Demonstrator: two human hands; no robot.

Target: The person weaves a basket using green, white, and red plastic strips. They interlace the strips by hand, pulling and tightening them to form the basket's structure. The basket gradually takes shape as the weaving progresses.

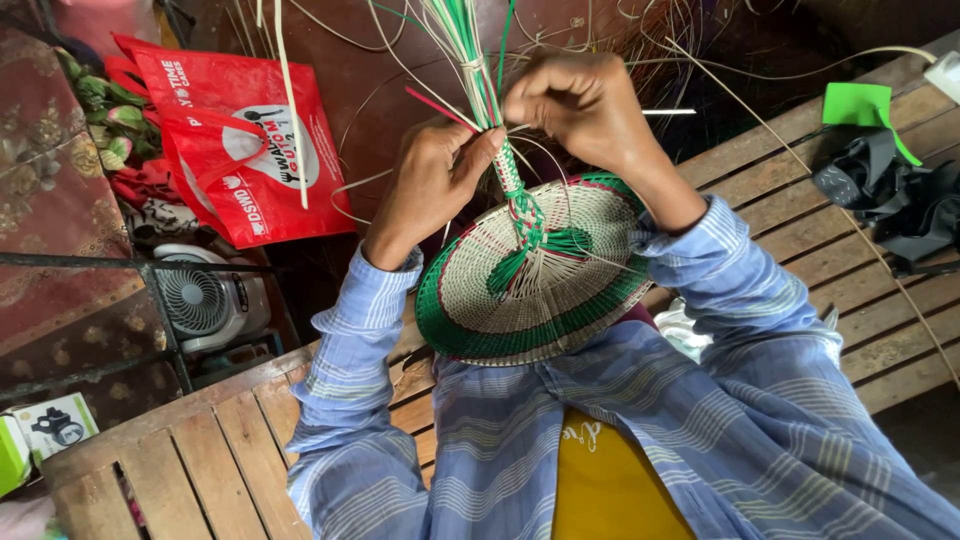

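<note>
Woven fan: my left hand and right hand pinch its strands. Red bag beyond the bench's left edge.

Both hands, left hand and right hand, pinch the green-and-white strands rising from a round woven fan above the slatted wooden surface, red bag far left.

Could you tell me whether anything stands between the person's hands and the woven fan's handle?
Nothing visible does. The left hand and right hand both already pinch the bundle of strands just above the braided handle of the woven fan.
</note>
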